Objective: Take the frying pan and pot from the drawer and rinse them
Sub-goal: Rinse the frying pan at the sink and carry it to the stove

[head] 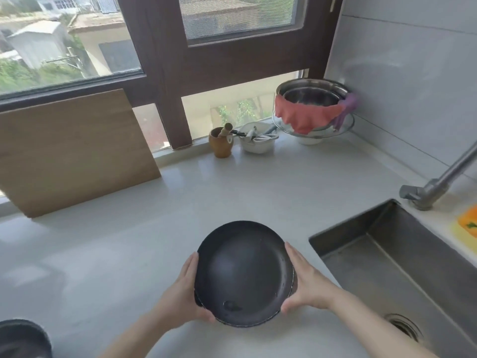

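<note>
As hands (245, 288) clasp frying pan (242, 272), thumbs hooked underneath

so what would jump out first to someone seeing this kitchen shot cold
The dark frying pan at bottom centre, held over the pale countertop by the left hand and right hand on its opposite sides. Next, the steel sink to the right with the faucet above its far corner. Then the coral cloth draped over stacked metal bowls by the window.
</note>
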